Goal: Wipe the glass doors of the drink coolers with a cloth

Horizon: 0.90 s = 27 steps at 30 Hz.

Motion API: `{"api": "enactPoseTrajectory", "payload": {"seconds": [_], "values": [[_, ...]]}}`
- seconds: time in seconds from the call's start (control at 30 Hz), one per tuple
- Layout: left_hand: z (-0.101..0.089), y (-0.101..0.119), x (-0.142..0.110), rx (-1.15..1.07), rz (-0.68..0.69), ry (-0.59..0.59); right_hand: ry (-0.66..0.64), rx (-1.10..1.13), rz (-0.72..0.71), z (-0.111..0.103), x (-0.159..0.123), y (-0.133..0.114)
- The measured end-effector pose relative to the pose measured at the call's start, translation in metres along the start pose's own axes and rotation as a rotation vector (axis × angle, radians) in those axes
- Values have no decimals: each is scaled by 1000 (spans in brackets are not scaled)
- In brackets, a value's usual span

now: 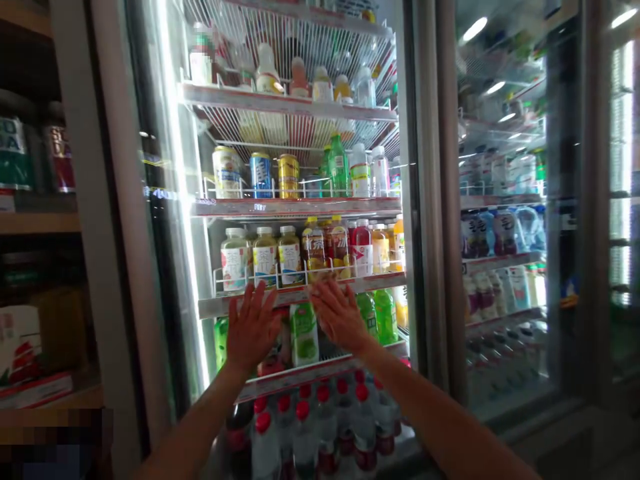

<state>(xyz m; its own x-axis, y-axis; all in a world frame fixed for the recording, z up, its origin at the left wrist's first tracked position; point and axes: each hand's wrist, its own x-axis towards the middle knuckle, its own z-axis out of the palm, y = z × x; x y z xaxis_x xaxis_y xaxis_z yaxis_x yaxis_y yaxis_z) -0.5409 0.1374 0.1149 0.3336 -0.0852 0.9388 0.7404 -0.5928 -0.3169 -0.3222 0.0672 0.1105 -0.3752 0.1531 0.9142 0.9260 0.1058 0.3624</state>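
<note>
Two forearms [430, 407] reach to the cooler [433, 200], nothing held

The forearms come from the lower edge of the view and end in the left hand [253, 328] and the right hand [340, 317], both raised before the lower shelves [300, 379]. The grip of the left hand is spread, with its fingers pointing upward. The grip of the right hand is also unclosed, but its fingers lie closer together and lean toward the left. Neither hand pinches anything. Whether the fingertips touch the shelf edge [380, 283], I cannot tell.

The drinks [290, 257] stand in rows behind the hands. Pale bottles [265, 257] are just above the left hand; brown bottles [315, 247] are above the right one, with a red bottle [361, 248] beside them. Lower, a green pack [304, 337] is visible between the two hands, and red-capped bottles [305, 440] stand at the bottom.

About the progress, I judge that this is an early stage. The reach to the shelves is done. The drinks in the front row stand upright, and none is in a hand. Any grasping is left to do, and the hands single out no drink that I can recognise.
</note>
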Motion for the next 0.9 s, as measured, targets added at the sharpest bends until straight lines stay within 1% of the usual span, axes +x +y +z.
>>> {"api": "enactPoseTrajectory", "payload": {"seconds": [0.03, 0.07, 0.1, 0.13, 0.2, 0.23, 0.27, 0.3, 0.33, 0.37, 0.43, 0.47, 0.5, 0.53, 0.57, 0.6, 0.63, 0.7, 0.73, 0.77, 0.8, 0.83, 0.9], "values": [[0, -2, 0, 7, 0, -10, -14, 7, -24, -1, -4, 1], [-1, -3, 0, 12, -1, -16, -18, 3, -11, -3, -11, 10], [-1, -3, -1, 13, -2, -21, -8, -16, 40, -7, -20, 24], [0, -3, -1, 15, -3, -28, 18, -49, 122, -10, -30, 41], [1, -2, -2, 23, -20, -43, 88, -147, 351, -18, -47, 75], [2, -1, -2, 27, -28, -54, 115, -193, 457, -20, -53, 86], [2, 0, -2, 29, -37, -64, 133, -223, 535, -21, -56, 90], [2, 0, -2, 28, -44, -71, 134, -232, 565, -21, -55, 86], [2, 1, -2, 25, -49, -71, 118, -218, 539, -18, -52, 75], [2, 1, -2, 20, -52, -70, 89, -186, 467, -15, -47, 59], [0, 1, -1, 11, -57, -71, 24, -110, 271, -7, -35, 24], [-1, 1, 0, 7, -59, -72, 2, -81, 189, -4, -30, 11], [-3, 1, 0, 6, -59, -75, -9, -66, 135, -3, -28, 4], [-4, 1, 1, 6, -55, -78, -10, -62, 116, -4, -28, 4], [-6, 1, 1, 8, -48, -80, -2, -69, 132, -5, -31, 11], [-6, 2, 2, 9, -43, -81, 19, -85, 183, -8, -36, 23], [-7, 4, 2, 8, -44, -82, 47, -108, 270, -10, -42, 38], [-6, 7, 2, 0, -69, -94, 117, -161, 517, -14, -53, 63], [-6, 10, 1, -3, -92, -103, 148, -182, 630, -14, -57, 69], [-5, 11, 1, -4, -118, -113, 168, -193, 699, -14, -58, 68], [-4, 13, 1, -4, -139, -122, 169, -189, 703, -13, -59, 61], [-4, 14, 1, -3, -153, -126, 145, -166, 632, -12, -58, 49], [-4, 15, 0, -5, -157, -122, 45, -75, 337, -8, -58, 19]]}}
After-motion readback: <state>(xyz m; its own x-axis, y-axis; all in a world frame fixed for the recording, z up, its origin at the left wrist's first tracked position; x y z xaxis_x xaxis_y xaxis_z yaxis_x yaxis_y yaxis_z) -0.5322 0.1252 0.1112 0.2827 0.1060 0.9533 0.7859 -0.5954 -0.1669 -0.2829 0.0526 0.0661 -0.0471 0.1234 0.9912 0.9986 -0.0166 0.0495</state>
